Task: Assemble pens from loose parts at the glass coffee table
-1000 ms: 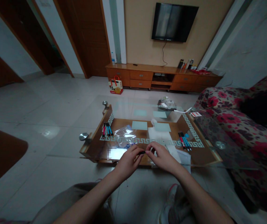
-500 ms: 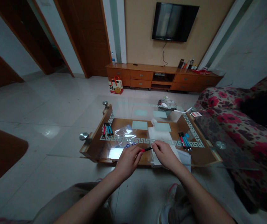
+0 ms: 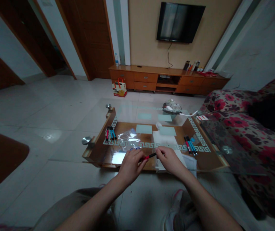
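Note:
A red and black pen [image 3: 150,156] is held level between my two hands, above the near side of the glass table [image 3: 74,134]. My left hand [image 3: 133,162] is closed around its red end. The fingers of my right hand [image 3: 166,158] pinch the black end. On the glass to the left lies a group of pens [image 3: 111,133], red and blue with black ends. Another group of red and blue pens [image 3: 190,146] lies to the right. Behind my left hand is a crumpled clear plastic bag [image 3: 129,138].
Under the glass is a long white box [image 3: 165,138]. A dish of crumpled wrappers [image 3: 172,107] stands at the table's far right. The flowered sofa [image 3: 243,122] borders the right side. A paper bag [image 3: 119,88] stands on the floor by the TV cabinet [image 3: 145,77].
My left hand has shifted slightly along the pen, so more of its red part shows. My right hand stays at the black end, moved very slightly left.

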The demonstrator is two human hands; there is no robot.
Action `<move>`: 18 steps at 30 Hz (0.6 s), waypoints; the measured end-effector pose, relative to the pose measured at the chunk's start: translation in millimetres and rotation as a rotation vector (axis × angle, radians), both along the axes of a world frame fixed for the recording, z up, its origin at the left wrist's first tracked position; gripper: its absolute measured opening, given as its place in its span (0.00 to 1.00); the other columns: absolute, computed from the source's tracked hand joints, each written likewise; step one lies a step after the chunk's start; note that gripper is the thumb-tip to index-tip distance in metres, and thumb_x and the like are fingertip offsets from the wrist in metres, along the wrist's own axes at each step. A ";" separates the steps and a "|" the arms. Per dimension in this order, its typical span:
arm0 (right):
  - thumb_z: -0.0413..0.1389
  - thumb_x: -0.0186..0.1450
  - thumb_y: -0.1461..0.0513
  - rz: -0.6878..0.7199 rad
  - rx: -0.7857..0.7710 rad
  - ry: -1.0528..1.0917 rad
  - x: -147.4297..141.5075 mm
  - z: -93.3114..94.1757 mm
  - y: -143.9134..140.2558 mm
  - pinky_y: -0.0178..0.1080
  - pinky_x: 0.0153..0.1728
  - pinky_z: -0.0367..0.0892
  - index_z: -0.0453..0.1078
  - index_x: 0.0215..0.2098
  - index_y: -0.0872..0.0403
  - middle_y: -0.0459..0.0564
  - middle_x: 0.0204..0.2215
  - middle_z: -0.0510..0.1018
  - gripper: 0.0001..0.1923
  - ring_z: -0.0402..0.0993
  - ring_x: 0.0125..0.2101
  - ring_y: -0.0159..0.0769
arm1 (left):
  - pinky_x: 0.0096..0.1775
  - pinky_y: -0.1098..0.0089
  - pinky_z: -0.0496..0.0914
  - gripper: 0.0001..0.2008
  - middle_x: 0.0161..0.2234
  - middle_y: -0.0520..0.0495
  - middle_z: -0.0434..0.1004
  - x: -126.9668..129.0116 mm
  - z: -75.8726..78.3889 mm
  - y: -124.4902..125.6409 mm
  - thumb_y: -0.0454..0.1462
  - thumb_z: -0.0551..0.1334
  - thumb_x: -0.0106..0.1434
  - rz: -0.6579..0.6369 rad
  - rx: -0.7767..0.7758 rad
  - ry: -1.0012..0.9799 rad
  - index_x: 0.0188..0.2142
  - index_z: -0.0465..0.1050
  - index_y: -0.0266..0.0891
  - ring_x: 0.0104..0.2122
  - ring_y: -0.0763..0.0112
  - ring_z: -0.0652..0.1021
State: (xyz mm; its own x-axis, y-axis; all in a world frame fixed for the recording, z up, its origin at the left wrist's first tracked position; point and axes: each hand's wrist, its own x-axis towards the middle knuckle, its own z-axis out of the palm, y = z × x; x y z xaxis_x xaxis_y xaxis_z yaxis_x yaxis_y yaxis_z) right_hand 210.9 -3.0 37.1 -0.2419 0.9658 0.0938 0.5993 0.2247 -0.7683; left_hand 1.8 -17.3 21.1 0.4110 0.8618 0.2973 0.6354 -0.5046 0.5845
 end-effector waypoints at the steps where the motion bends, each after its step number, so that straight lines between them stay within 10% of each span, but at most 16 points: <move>1: 0.45 0.72 0.55 -0.010 -0.005 0.018 0.1 0.7 0.1 0.34 0.29 0.56 0.66 0.25 0.54 0.44 0.22 0.70 0.20 0.67 0.26 0.33 | 0.40 0.66 0.63 0.06 0.33 0.48 0.74 0.1 -0.3 0.1 0.37 0.59 0.68 0.005 -0.003 -0.012 0.33 0.71 0.40 0.37 0.64 0.73; 10: 0.55 0.67 0.52 0.089 -0.160 0.305 -7.4 7.7 -1.3 0.35 0.33 0.64 0.74 0.39 0.54 0.47 0.31 0.78 0.14 0.71 0.32 0.36 | 0.41 0.66 0.66 0.09 0.35 0.47 0.76 1.9 -1.9 0.6 0.41 0.56 0.70 -0.020 -0.065 -0.144 0.39 0.73 0.41 0.37 0.65 0.74; 18: 0.55 0.66 0.47 -0.126 -0.180 0.496 -1.7 -4.3 8.5 0.34 0.26 0.60 0.67 0.28 0.54 0.43 0.22 0.70 0.20 0.64 0.24 0.31 | 0.46 0.63 0.66 0.22 0.44 0.45 0.77 -1.2 6.0 -2.4 0.47 0.66 0.62 -0.172 -0.066 -0.063 0.53 0.69 0.44 0.44 0.60 0.75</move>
